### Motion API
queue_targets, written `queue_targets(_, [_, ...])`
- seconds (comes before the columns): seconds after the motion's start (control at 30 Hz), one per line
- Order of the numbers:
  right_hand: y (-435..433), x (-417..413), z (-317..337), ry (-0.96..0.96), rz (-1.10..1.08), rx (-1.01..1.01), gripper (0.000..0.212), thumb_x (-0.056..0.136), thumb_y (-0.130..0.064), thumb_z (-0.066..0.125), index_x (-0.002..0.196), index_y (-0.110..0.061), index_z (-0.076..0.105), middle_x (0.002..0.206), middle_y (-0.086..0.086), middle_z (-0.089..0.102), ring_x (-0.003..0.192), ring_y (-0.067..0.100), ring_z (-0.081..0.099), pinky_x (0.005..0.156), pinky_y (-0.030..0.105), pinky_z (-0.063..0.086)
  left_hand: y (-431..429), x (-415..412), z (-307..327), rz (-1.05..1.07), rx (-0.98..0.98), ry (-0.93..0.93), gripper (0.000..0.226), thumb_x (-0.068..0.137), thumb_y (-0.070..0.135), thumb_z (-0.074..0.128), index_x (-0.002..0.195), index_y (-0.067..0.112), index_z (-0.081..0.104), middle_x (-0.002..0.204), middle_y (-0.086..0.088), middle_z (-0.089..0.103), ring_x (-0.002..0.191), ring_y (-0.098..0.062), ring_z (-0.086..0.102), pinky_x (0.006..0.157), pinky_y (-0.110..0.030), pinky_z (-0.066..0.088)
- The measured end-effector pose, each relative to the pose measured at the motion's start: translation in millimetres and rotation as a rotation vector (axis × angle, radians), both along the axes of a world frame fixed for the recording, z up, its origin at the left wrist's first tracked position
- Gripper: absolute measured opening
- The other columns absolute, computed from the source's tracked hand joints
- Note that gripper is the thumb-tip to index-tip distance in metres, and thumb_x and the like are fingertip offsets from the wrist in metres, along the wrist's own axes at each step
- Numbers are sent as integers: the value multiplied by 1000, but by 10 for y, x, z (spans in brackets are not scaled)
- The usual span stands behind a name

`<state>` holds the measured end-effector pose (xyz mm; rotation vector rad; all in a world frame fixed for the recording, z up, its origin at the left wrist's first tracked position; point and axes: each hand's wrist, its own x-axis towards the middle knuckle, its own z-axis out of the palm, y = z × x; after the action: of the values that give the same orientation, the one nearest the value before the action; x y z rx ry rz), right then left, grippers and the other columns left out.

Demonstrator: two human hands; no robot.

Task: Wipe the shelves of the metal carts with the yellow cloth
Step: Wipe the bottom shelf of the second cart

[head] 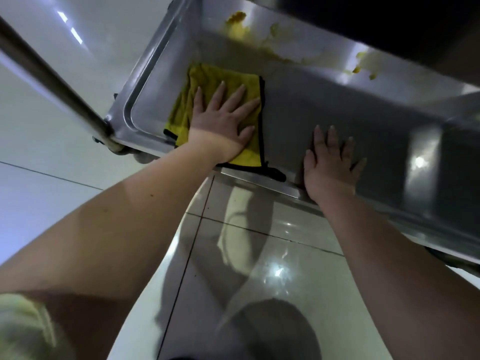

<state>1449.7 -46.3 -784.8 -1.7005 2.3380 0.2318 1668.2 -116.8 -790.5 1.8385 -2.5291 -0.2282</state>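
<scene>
Steel shelf (pixel 324 100), left hand (pixel 223 118) pressing yellow cloth (pixel 207 76), right hand (pixel 330 167) flat

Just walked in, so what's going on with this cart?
A person is wiping a metal cart shelf. Their left hand presses the yellow cloth flat near one end, while the right hand rests flat on bare metal beside it. The yellow smears along the far side are not yet wiped.

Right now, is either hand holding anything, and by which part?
Nothing is gripped: left hand presses flat on the yellow cloth, right hand rests flat on the shelf.
</scene>
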Motion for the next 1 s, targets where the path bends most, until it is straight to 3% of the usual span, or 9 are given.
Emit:
queue_targets(0.1, [-50,322,-18,-10,151,14,54,103,-47,14,151,-47,-11,161,-17,-18,148,34,-17,114,64,-10,-11,-53,-1,7,17,-6,59,96,61,19,151,50,2,164,11,0,151,-28,-4,116,-63,-5])
queue_targets(0.2, [-36,397,-51,23,120,17,53,103,-47,10,149,-49,-15,159,-19,-22,148,34,-19,114,64,-10,64,-198,5,-41,32,-23,59,97,60,20,152,48,3,164,9,-2,150,-31,-6,115,-64,-5])
queue_targets(0.33, [-23,364,-31,41,127,24,52,103,-46,11,153,-43,-6,161,-19,-18,148,32,-17,116,62,-8,239,-411,63,-132,38,4,60,98,57,24,153,45,4,165,8,-1,150,-31,-6,115,-63,-5])
queue_targets(0.5, [-1,345,-25,-7,116,-22,53,102,-48,15,152,-48,-3,162,-19,-10,150,30,-12,117,60,-7,153,-38,73,-158,61,49,61,96,60,30,152,49,6,164,9,1,151,-26,-5,117,-57,-10])
queue_targets(0.73, [-2,378,-47,30,109,-19,54,102,-47,14,151,-50,-9,162,-19,-13,150,30,-13,117,59,-8,-194,1117,54,180,64,-69,59,96,64,18,151,51,1,164,9,-3,151,-25,-6,118,-57,-8])
queue_targets(1.0, [1,361,-79,66,128,-27,54,103,-45,13,149,-50,-14,161,-19,-17,149,31,-15,116,60,-9,-639,476,11,165,45,53,58,96,63,23,151,49,11,165,8,2,151,-29,-4,117,-59,-7])
